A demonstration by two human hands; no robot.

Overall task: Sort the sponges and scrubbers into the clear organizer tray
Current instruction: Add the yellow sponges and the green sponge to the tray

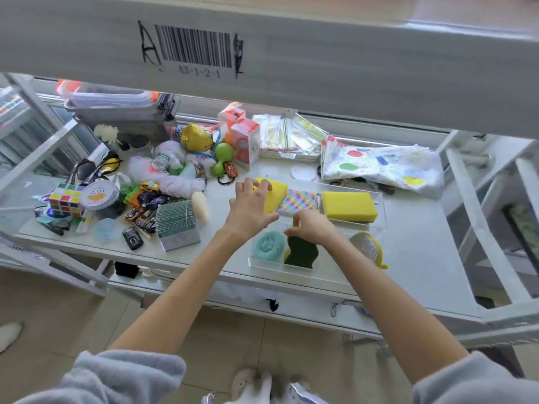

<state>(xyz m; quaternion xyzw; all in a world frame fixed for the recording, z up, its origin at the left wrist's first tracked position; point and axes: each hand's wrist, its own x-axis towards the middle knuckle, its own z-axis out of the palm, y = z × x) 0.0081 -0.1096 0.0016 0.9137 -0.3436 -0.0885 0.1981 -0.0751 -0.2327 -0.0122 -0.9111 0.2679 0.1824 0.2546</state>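
Observation:
A clear organizer tray (380, 212) lies on the white shelf. My left hand (250, 208) grips a yellow sponge (277, 196) at the tray's far left compartment. Beside it lies a rainbow-striped sponge (300, 201), then a big yellow sponge (348, 207) at the far right. My right hand (313, 228) pinches the top of a dark green wavy scrubber (300, 252) standing in the near middle compartment. A teal mesh scrubber (268, 245) fills the near left compartment. A silver and yellow scrubber (369, 247) rests at the near right, partly behind my forearm.
A heap of toys, toy cars, a puzzle cube (65, 199), bottles and a green-edged card stack (176, 225) crowds the shelf's left half. A spotted cloth (382, 166) and packets lie behind the tray. A labelled shelf beam (262, 48) hangs overhead.

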